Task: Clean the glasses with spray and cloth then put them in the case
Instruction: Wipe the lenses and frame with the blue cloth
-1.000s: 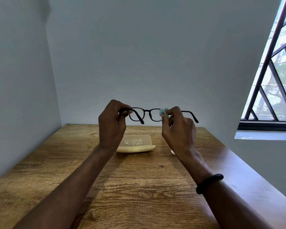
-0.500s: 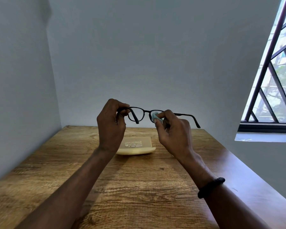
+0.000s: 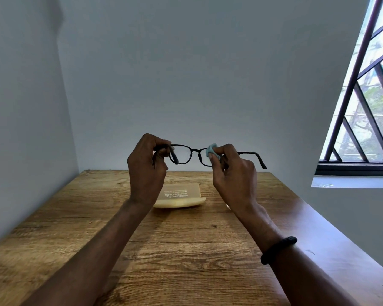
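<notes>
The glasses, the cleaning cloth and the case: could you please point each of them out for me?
glasses (image 3: 194, 150), head view, on the bridge between the lenses.
cleaning cloth (image 3: 211, 149), head view, on the light blue fold pressed against the lens.
case (image 3: 181, 202), head view, on its pale front edge.

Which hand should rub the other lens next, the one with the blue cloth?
Probably the right hand. It already pinches the blue cloth against one lens of the glasses, beside the unwiped lens. The left hand grips the frame's other end, steadying it.
</notes>
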